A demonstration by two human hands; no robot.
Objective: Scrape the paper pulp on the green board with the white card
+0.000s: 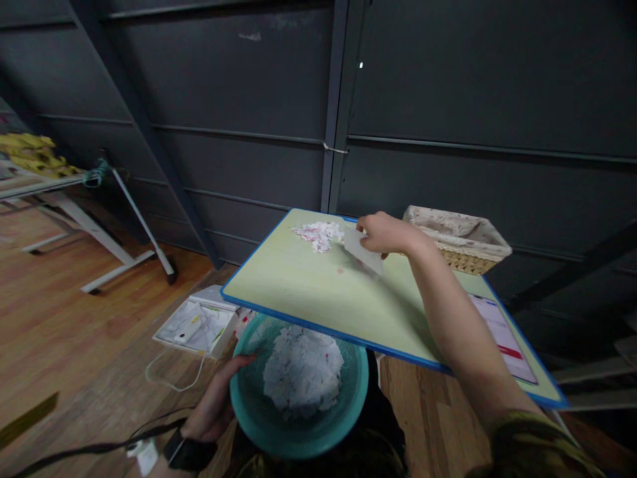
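Observation:
My right hand [388,234] is closed on a pale, flat card-like sheet [362,249], which it holds tilted over the yellow-green table top [308,285]. Just left of the sheet lies a loose heap of white and pinkish paper-like scraps [319,235]. Below the table's near edge, my left hand [221,392] grips the left rim of a teal plastic basket [298,446], thumb over the edge and the other fingers hidden. Inside the basket is a mound of whitish scraps [303,372], flecked with red.
A lined wicker basket [462,262] stands at the table's back right, and a phone [505,338] lies on its right side. An open white box [196,325] with a cable rests on the floor at left. Dark metal panels [249,79] rise behind the table.

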